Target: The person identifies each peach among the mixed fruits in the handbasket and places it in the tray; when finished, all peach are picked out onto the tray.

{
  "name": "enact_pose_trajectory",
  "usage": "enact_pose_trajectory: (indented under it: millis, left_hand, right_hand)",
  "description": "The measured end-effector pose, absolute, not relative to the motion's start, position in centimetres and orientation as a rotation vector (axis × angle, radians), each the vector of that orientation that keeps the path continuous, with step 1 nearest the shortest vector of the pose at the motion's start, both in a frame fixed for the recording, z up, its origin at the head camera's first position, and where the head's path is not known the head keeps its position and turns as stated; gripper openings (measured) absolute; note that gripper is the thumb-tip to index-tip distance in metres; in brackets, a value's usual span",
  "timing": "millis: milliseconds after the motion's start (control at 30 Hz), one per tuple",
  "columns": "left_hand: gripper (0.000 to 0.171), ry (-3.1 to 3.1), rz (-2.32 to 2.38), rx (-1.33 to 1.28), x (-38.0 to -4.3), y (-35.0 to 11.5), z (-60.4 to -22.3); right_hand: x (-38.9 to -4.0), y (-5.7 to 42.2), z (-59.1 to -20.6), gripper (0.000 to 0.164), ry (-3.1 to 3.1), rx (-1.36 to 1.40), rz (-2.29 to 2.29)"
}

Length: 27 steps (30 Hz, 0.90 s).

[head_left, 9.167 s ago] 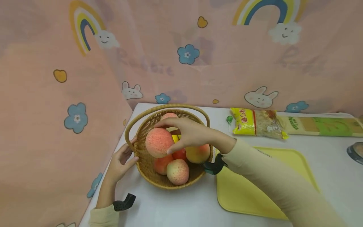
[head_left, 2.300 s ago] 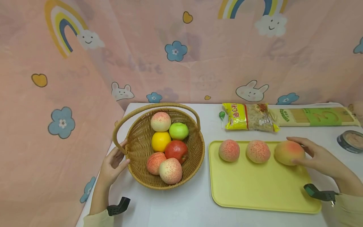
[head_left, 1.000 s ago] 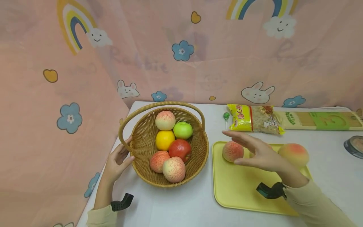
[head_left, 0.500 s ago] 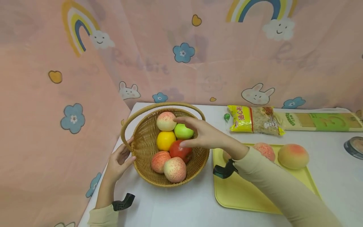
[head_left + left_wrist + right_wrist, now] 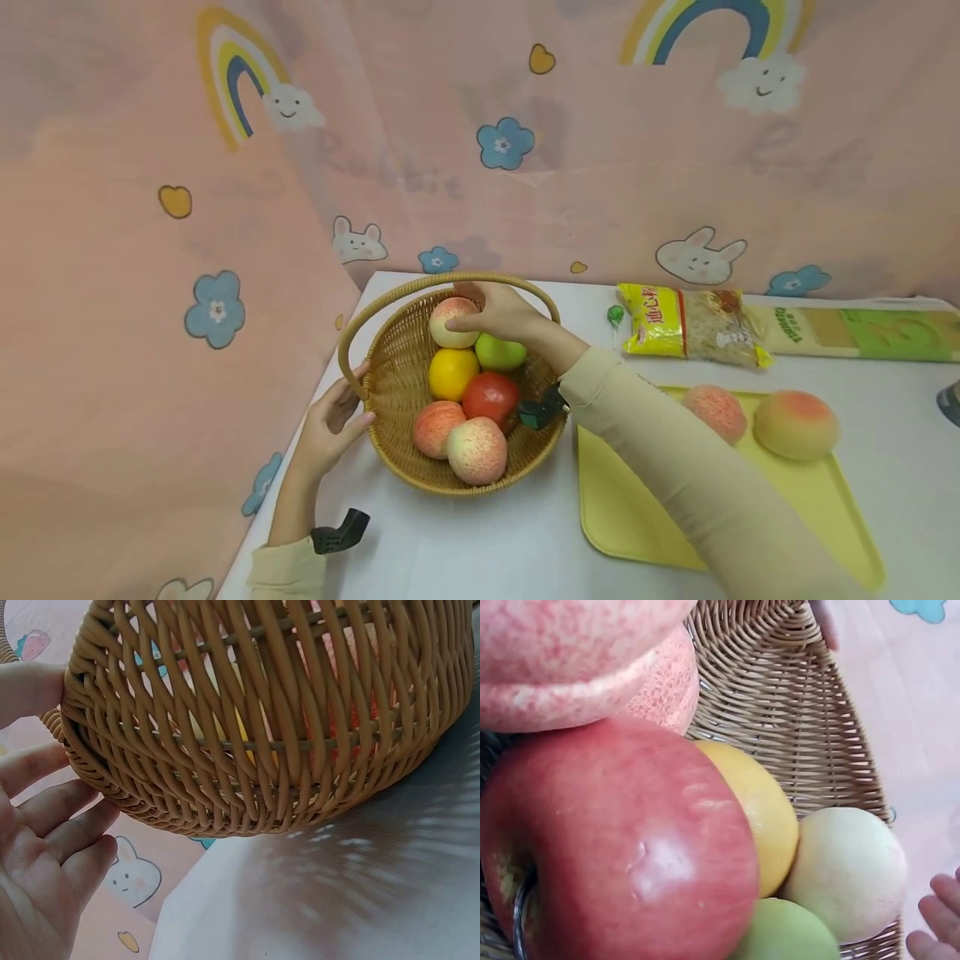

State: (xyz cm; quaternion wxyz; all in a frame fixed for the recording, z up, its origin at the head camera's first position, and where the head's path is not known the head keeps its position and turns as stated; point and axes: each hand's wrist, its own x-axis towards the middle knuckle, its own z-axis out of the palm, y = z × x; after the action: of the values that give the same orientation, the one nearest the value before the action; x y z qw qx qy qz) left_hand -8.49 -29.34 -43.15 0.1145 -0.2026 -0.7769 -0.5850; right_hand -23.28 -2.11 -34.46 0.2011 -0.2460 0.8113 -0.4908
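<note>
Cream peach (image 5: 446, 312), pink-flushed; red apple (image 5: 490, 399); tan basket (image 5: 395, 372); yellow tray (image 5: 633, 510).

Near the back of the white table (image 5: 450, 550), a green lollipop (image 5: 615, 315), just left of a yellow bag (image 5: 693, 325); next to that, a long packet (image 5: 892, 333). Cut off at the right edge, a dark object (image 5: 952, 403). Behind, pink cloth (image 5: 585, 167) printed with rainbows, clouds, flowers, rabbits.

The yellow bag (image 5: 693, 325) reads "通心粉", and the pink cloth (image 5: 420, 100) bears faint lettering ending "bit".
</note>
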Motion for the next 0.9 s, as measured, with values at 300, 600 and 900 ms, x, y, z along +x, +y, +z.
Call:
enact_pose_trajectory:
  millis: [300, 600, 900]
  left_hand:
    - [0.06, -2.275, -1.688, -0.54, -8.4, -28.9, -43.1]
    - [0.061, -2.293, -1.675, -0.554, -8.4, -29.1, -43.0]
    - [0.062, -2.316, -1.658, -0.514, -8.4, -29.0, -42.8]
  right_hand:
    - [-23.9, -2.2, -35.8, 0.071, 2.356, -0.629, -1.313]
    - [-24.2, -2.8, -36.7, 0.069, 2.432, -0.668, -1.282]
    - [-24.4, -3.1, -37.7, 0.057, 2.532, -0.741, -1.32]
